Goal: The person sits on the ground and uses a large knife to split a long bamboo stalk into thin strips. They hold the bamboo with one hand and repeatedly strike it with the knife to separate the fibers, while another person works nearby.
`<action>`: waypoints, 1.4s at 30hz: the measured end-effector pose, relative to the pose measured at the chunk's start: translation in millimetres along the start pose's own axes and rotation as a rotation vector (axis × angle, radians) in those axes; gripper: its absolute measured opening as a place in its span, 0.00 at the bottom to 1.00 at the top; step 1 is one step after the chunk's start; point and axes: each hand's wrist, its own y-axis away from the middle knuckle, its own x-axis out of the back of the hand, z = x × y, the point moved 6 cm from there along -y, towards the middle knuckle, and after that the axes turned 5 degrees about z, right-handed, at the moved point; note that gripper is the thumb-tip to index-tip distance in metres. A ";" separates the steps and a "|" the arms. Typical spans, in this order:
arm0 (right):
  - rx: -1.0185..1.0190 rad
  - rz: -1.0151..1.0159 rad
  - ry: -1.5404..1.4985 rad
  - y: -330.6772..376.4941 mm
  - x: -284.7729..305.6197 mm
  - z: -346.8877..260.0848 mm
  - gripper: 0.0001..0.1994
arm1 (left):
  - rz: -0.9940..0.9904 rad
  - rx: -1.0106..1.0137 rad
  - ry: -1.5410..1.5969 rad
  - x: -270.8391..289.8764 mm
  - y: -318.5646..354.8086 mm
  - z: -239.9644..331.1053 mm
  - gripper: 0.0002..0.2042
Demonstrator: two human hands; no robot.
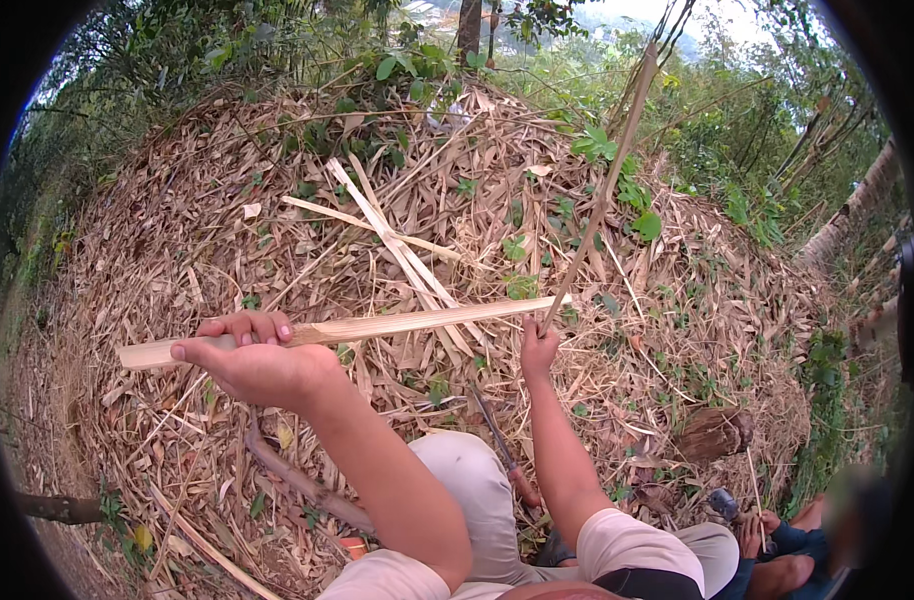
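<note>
A long pale split bamboo strip lies crosswise in front of me. My left hand is turned palm up near its left end, with the fingers curled round it. A second bamboo strip, browner and narrower-looking, slants up to the far right from my right hand. That hand is closed round its lower end. Just above the right fist, the pale strip's right end meets or crosses the brown one; I cannot tell whether the fist touches both. On the ground between my knees lies a long-bladed knife with a brown handle.
Several pale split strips lie crossed on the dry leaves ahead. A thick branch is at lower left, a cut stump at right. Another person's hands hold a thin stick at lower right. Trees and bushes stand beyond.
</note>
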 end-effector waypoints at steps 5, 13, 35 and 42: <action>-0.093 -0.033 0.082 -39.2 -5.2 24.3 0.21 | 0.018 -0.037 0.032 -0.2 0.8 13.5 0.24; -0.234 -0.299 -0.234 -20.0 -0.4 5.6 0.17 | -0.014 -0.027 0.026 3.4 -5.5 17.1 0.24; -0.041 -0.659 0.428 85.2 -42.9 0.5 0.18 | -0.018 -0.041 0.061 8.6 14.0 38.6 0.23; -0.100 -0.422 0.185 31.6 -8.3 4.6 0.19 | -0.034 -0.081 0.017 5.9 15.4 48.9 0.24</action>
